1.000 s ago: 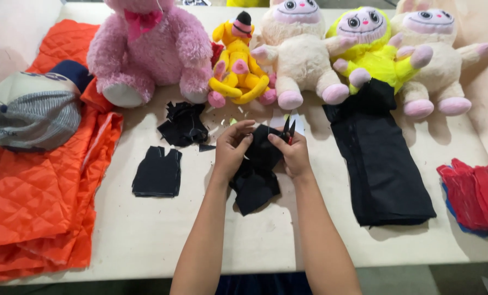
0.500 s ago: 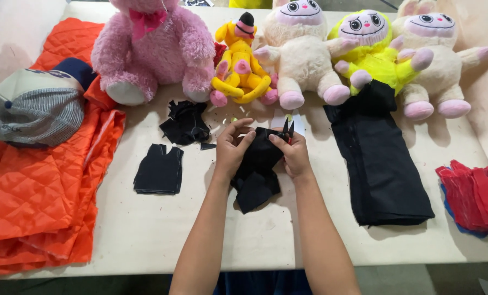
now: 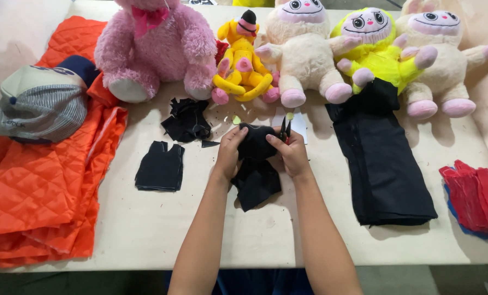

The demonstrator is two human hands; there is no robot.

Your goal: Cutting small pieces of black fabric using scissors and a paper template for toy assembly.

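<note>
Left hand (image 3: 230, 153) pinched on the upper left edge of a small black fabric piece (image 3: 255, 175), fingers together on the cloth. Right hand (image 3: 292, 155) grips the upper right edge of the same piece and also holds small snips (image 3: 284, 130), blades pointing up and away. Can't tell if the blades are apart or together.

Fabric piece sits mid-bench (image 3: 145, 229), top bunched between both hands, lower part lying flat toward the person. Looks thin, soft, light and floppy; it won't hold shape, so grip at an edge or seam with a pinch and keep it taut between two points.

Just left: a flat black vest-shaped cut piece (image 3: 160, 172), and above it a crumpled heap of black scraps (image 3: 187, 120). Small white paper (image 3: 297, 124) behind the right hand. To the right, a long folded black cloth (image 3: 383, 164); far right edge, a stack of red pieces (image 3: 478, 196).

Back row: pink plush bear (image 3: 156, 49), yellow plush toy (image 3: 243, 60), cream plush (image 3: 304, 49), yellow-dressed plush (image 3: 372, 49), another cream plush (image 3: 446, 60).

Far left: orange quilted fabric (image 3: 36, 186) with a grey cap (image 3: 39, 109) on it.
</note>
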